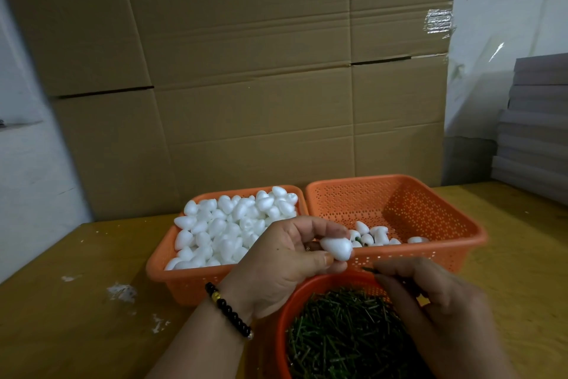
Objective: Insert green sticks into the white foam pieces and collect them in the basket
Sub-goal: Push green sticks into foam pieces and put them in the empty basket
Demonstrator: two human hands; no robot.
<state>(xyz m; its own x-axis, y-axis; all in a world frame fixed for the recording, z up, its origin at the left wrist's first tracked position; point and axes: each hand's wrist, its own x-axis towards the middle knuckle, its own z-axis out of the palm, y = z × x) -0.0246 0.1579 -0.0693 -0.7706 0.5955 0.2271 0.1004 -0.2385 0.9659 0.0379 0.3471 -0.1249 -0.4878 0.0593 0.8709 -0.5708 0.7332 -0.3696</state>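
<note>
**Clerk:** Left hand (285, 258), centre of frame: pinches one foam piece (336, 249) between thumb and fingertips, held in the air over the near rim of the right basket (430, 209). Right hand (430, 295), lower right: fingers curled on one green stick (370, 270), its tip pointing toward the foam and not yet touching it.

**Checker:** Handling notes for the foam?

**Clerk:** Judged very light, soft, easily dented or crumbled; white crumbs (121, 291) on the bench (61, 317) at lower left suggest as much. Best held round its broad middle, lightly, leaving the end clear for the stick. Stick judged thin, fairly stiff and light; grip it close behind the tip so it does not bend or slip.

**Checker:** Counts?

**Clerk:** Baskets, rectangular, orange: two. Left basket (184, 280), centre left: plain foam pieces, heaped, too many to count, several dozen at least. Right basket, centre right: roughly eight pieces along its near side, a trace of green on at least one; the exact number is hidden behind the hand. Round bowl (285, 317), bottom centre: loose green sticks, a dense pile, uncountable. Hands: two. Beaded bracelet (229, 309) on left wrist: one.

**Checker:** Backdrop?

**Clerk:** Cardboard cartons (246, 71), stacked, filling the upper frame.
</note>
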